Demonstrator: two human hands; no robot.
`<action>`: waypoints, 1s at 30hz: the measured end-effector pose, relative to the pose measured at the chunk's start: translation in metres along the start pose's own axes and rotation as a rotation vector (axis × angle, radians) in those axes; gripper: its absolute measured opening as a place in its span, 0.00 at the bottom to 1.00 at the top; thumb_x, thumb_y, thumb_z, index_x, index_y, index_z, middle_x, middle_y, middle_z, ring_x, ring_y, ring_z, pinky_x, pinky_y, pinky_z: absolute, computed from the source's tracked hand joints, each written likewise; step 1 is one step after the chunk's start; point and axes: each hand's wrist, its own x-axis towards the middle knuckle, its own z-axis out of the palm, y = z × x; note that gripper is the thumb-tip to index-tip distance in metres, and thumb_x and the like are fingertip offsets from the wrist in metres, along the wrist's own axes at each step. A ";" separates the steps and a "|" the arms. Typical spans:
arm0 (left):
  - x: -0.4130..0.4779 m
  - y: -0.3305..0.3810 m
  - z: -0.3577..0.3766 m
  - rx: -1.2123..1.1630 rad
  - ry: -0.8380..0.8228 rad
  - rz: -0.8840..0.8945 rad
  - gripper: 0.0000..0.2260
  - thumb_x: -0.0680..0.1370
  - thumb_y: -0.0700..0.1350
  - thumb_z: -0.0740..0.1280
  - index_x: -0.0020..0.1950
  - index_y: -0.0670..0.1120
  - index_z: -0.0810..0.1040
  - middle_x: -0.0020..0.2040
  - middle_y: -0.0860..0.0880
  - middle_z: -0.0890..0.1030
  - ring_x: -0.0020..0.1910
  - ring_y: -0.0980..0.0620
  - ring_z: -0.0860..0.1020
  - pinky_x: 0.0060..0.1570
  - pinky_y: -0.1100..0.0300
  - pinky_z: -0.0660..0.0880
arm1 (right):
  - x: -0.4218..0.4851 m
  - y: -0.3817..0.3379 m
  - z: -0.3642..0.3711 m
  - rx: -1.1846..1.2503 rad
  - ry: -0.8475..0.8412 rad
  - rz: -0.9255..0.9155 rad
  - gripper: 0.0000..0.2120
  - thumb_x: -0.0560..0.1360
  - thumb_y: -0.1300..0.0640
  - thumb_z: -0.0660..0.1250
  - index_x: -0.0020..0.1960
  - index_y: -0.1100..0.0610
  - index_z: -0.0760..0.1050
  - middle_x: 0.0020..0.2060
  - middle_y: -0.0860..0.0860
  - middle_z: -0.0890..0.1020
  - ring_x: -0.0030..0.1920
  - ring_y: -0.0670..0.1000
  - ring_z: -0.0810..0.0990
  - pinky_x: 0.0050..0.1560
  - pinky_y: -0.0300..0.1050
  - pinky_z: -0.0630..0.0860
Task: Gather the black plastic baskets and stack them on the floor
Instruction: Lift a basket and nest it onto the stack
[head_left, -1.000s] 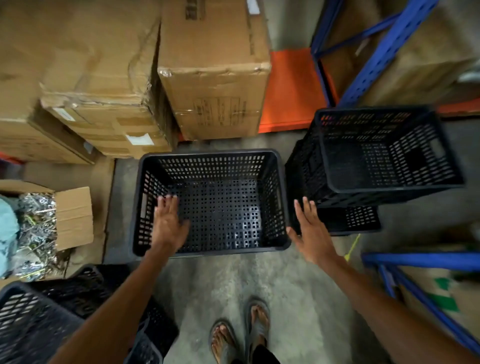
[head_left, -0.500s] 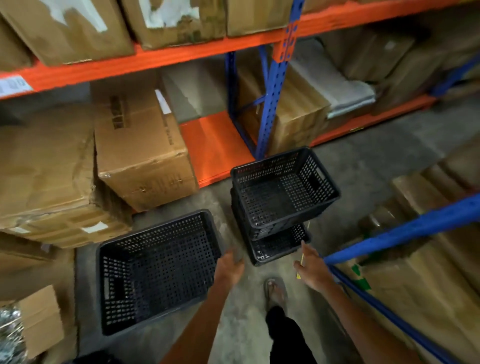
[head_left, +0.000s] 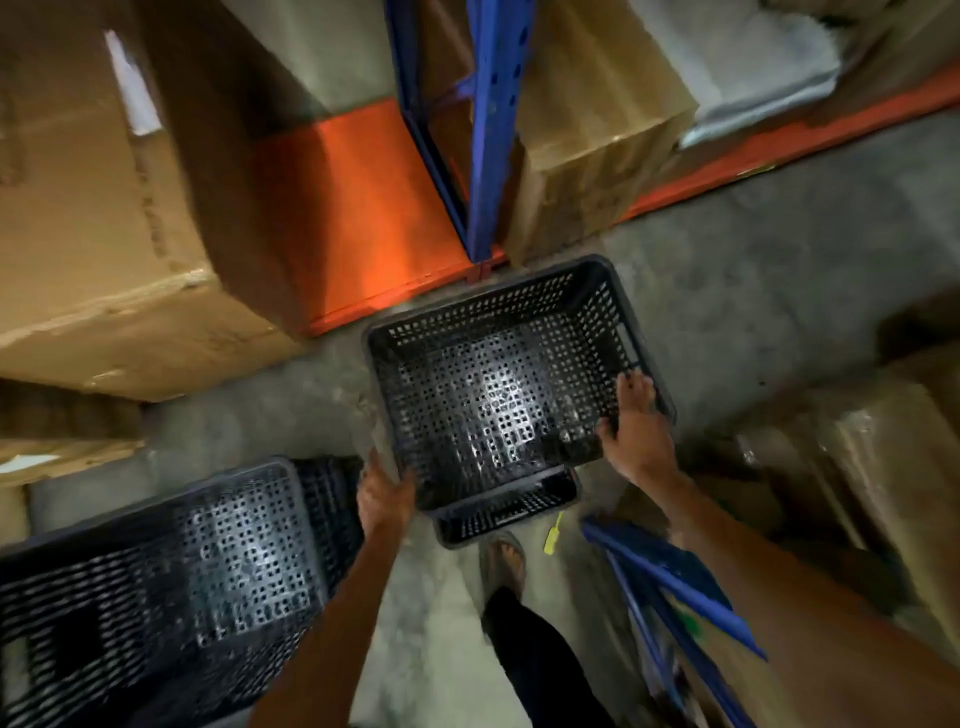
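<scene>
A black perforated plastic basket (head_left: 498, 374) sits askew on top of a second black basket (head_left: 506, 512), whose near end shows below it. My left hand (head_left: 383, 493) grips the top basket's near left corner. My right hand (head_left: 636, 428) holds its right rim near the handle slot. A third black basket (head_left: 171, 587) stands alone on the concrete floor at lower left. The picture is blurred by motion.
Large cardboard boxes (head_left: 104, 208) crowd the left. A blue rack upright (head_left: 491, 124) and orange shelf (head_left: 358, 208) stand just behind the baskets. More boxes (head_left: 883, 467) and a blue rack beam (head_left: 670, 577) lie to the right. My sandalled foot (head_left: 503, 561) is near the stack.
I have stepped right, away from the lone basket. Both hands, free before, have closed on the rim of the top basket of the right-hand stack.
</scene>
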 end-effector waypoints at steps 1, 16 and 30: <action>0.012 0.003 0.009 -0.010 0.015 -0.011 0.30 0.77 0.45 0.68 0.77 0.40 0.61 0.67 0.33 0.75 0.66 0.34 0.74 0.64 0.45 0.71 | 0.019 0.009 0.002 -0.025 0.014 -0.004 0.35 0.80 0.51 0.59 0.79 0.62 0.46 0.79 0.60 0.49 0.79 0.59 0.47 0.76 0.53 0.55; 0.130 0.010 0.085 -0.105 0.214 -0.238 0.16 0.77 0.46 0.68 0.55 0.34 0.80 0.51 0.33 0.83 0.51 0.34 0.82 0.51 0.44 0.79 | 0.188 0.092 0.062 0.216 0.083 0.225 0.23 0.80 0.48 0.60 0.71 0.58 0.68 0.57 0.63 0.80 0.57 0.65 0.79 0.54 0.55 0.76; 0.038 0.094 -0.062 -0.170 0.036 -0.049 0.17 0.77 0.49 0.67 0.61 0.41 0.80 0.55 0.37 0.83 0.56 0.38 0.81 0.56 0.43 0.79 | 0.074 0.061 -0.122 0.180 0.099 0.253 0.18 0.81 0.51 0.60 0.64 0.63 0.73 0.55 0.63 0.81 0.55 0.65 0.80 0.51 0.57 0.78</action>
